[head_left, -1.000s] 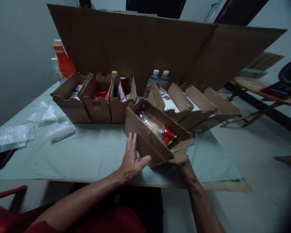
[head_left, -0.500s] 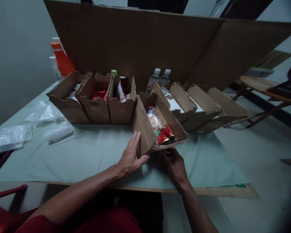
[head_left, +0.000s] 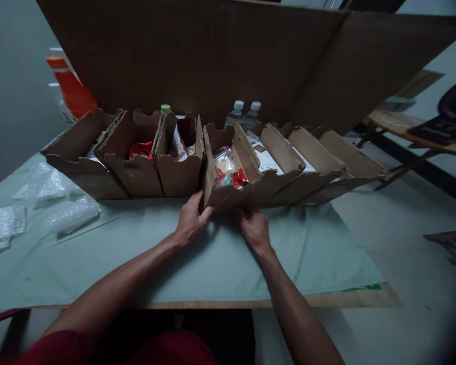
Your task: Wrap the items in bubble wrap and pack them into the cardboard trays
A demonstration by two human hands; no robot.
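A brown open-topped cardboard box sits between two groups of similar boxes in the row. Inside it lie food packets, one clear and one red and green. My left hand grips the box's lower left corner, the thumb on its front. At the bottom front edge, toward the right, my right hand holds the same box with its fingers curled under; their tips are hidden. Just left stands a box with a white and red packet in it. Close on the right is a box holding a white printed item.
Bubble wrap pieces lie on the green tablecloth at left. Behind the row stand clear bottles, an orange bottle at far left, and a tall cardboard panel. A wooden chair is at right.
The box in my hands has moved back from the table's front, swinging straighter into the gap between its neighbours. Both hands went with it. The camera view has shifted slightly.
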